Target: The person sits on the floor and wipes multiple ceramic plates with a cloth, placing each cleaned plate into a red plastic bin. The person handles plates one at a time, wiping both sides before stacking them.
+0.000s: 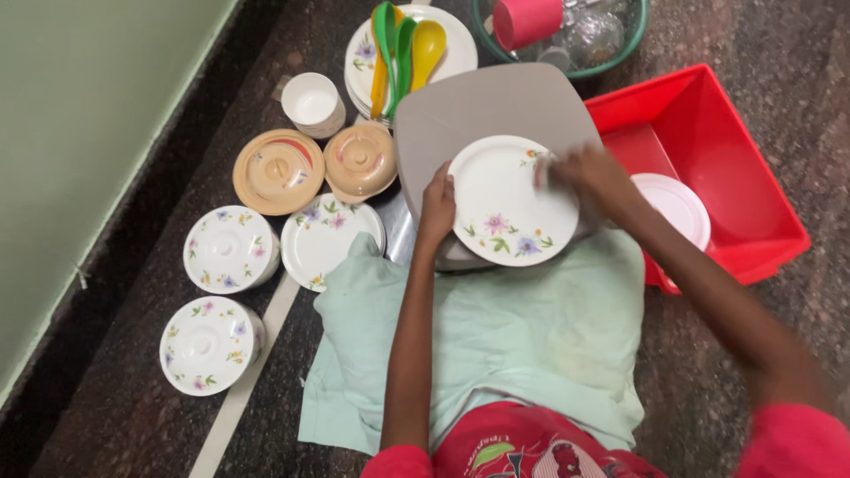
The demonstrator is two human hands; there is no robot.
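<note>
Left hand (pixel 437 205): bare, no ring, no watch, no glove. Left forearm bare up to short red sleeve (pixel 397 462) at bottom edge. Right hand (pixel 595 175): bare, blurred, fingers hard to make out. Right arm bare to short red sleeve (pixel 797 443), same cloth. Red shirt (pixel 531 447) across chest, printed picture on front in green, white and dark tones, partly cut off by frame. Pale green cloth (pixel 522 332) over lap.
</note>
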